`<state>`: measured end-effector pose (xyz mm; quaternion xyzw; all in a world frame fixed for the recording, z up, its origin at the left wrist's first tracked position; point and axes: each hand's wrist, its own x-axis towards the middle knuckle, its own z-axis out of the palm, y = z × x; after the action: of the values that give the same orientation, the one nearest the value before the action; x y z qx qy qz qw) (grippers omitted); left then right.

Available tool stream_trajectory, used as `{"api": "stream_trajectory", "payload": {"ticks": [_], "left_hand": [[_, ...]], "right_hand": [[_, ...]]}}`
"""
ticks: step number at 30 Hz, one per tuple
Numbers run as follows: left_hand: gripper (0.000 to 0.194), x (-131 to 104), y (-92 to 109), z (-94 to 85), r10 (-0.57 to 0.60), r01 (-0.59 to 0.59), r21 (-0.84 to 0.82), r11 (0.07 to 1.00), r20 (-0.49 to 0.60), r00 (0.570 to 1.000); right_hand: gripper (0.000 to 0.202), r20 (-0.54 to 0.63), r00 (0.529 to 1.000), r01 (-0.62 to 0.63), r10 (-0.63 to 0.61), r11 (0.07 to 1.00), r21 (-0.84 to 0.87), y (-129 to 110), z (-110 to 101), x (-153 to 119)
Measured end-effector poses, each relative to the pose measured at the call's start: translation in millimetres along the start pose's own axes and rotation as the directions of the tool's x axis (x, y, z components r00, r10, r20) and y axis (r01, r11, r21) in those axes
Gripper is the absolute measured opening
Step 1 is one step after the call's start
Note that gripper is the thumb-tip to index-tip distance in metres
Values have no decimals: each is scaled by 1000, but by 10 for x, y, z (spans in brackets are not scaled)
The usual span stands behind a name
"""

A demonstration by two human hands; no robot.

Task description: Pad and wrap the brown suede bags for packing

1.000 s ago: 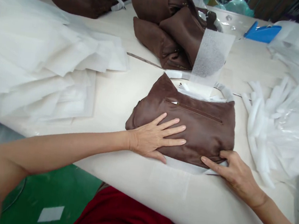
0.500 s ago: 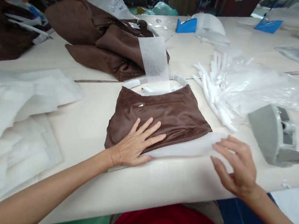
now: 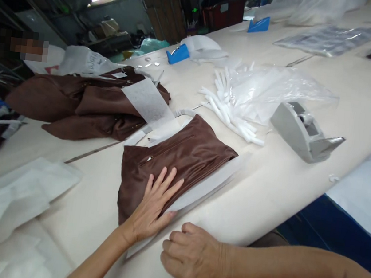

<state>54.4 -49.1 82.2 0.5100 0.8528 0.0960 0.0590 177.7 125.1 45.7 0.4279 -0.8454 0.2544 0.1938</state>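
Note:
A brown bag [image 3: 184, 152] with a zip on its upper face lies flat on a white sheet [image 3: 200, 189], whose edge shows along the bag's near side. My left hand [image 3: 156, 202] rests on the bag's near left part, fingers spread. Close by on the right, my right hand [image 3: 194, 256] is curled at the table's near edge, its fingers folded in; whether anything is inside them is hidden. The bag's pale wrapped handle [image 3: 186, 112] reaches away from its far side, beside a white sheet piece [image 3: 149, 101].
More brown bags [image 3: 102, 103] lie at the back left. White sheets [image 3: 32, 193] are piled at the left. A grey tape dispenser [image 3: 302, 130] stands at the right, near white foam strips [image 3: 228, 112] and clear plastic. Blue dispensers [image 3: 178, 54] sit farther back.
The view has turned to the right. My right hand has come from beyond the bag's right corner to near my left hand and has closed. My left hand stays on the bag.

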Motion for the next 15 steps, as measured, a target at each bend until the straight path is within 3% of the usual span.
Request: {"api": "stream_trajectory", "payload": {"ticks": [2, 4, 6, 11, 15], "left_hand": [[64, 0, 0, -3, 10, -10, 11, 1000, -5, 1000], [65, 1, 0, -19, 16, -16, 21, 1000, -2, 1000], [67, 3, -2, -53, 13, -13, 17, 1000, 20, 1000], [86, 11, -33, -126, 10, -9, -26, 1000, 65, 998], [68, -1, -75, 9, 5, -4, 91, 996, -10, 1000]], "right_hand": [[20, -58, 990, -131, 129, 991, -23, 115, -10, -54], [22, -130, 948, -300, 291, 952, -56, 293, -29, -94], [18, -175, 917, -376, 358, 923, -79, 460, -39, -98], [14, -170, 939, -313, 299, 948, -59, 598, 58, 28], [11, -157, 942, -303, 296, 952, -29, 605, 149, 65]]}}
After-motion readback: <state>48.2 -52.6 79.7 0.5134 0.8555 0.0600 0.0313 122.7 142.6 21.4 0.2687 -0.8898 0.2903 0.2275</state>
